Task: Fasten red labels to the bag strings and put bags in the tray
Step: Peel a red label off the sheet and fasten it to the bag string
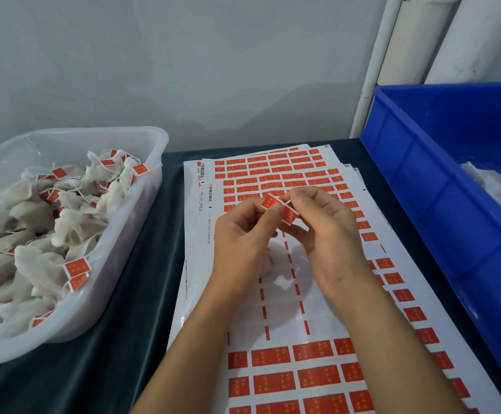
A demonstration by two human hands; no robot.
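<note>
Left hand point(243, 234) and right hand point(324, 231) pinch small red paper label point(277, 206), long axis slanting down-right; thin white string point(279, 199) crosses it; bag hidden behind hands.

A plain pale grey wall point(183, 61) fills the upper part of the view, evenly lit by soft, diffuse light with no hard shadows. Faint mottled stains mark its lower part. At the upper right, white pipes point(392, 55) run up the wall at a slight slant, side by side. Below the wall, a surface point(141, 264) covered in dark teal, velvety cloth stretches toward the viewer. The cloth meets the wall's base in a straight line.
</note>
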